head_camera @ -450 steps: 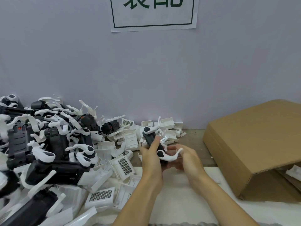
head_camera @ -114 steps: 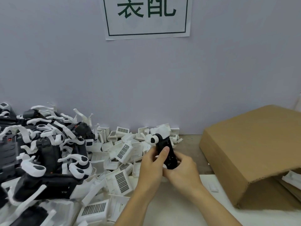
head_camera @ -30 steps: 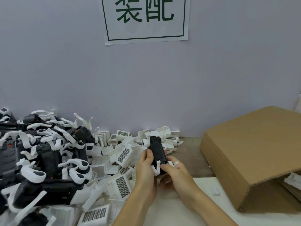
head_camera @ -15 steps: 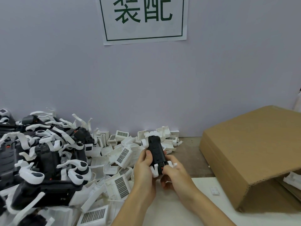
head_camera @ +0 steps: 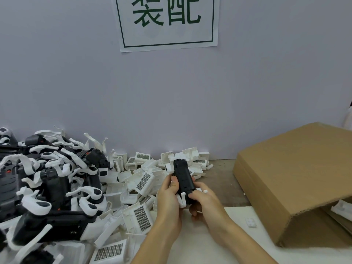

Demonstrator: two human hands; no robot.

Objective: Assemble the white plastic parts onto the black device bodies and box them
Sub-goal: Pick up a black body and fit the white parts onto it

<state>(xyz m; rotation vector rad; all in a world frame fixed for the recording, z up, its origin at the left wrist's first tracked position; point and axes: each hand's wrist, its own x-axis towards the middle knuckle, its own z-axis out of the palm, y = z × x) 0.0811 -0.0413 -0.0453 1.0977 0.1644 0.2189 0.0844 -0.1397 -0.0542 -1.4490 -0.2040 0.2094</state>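
Head view: a black body [head_camera: 183, 177] is held up above the table [head_camera: 226, 178], in the middle of the picture, just in front of the white parts by the wall. It is gripped by the left hand [head_camera: 169, 199], whose fingers are curled round its left side. Its near end is pinched by the right hand [head_camera: 203, 201], with the fingers bent close together. A white clip [head_camera: 182, 199] sticks out at that near end, between the two hands.

What could go wrong is judged from this. The white clip looks thin, so it could be bent or snapped if it is pushed in crooked or too hard. The black body looks smooth, so it could be dropped if the grip is loosened while the clip is pressed. A part could also be left half seated; how far it is clicked in cannot be told, since the spot is hidden by the fingers.

The black body is long and narrow, with rounded ends, and it is tilted with its far end toward the wall. A bit of white shows at its far left corner. A cardboard box [head_camera: 297, 180] is lying on the right, well apart from the hands. A big pile [head_camera: 55, 189] of black and white pieces is heaped on the left.
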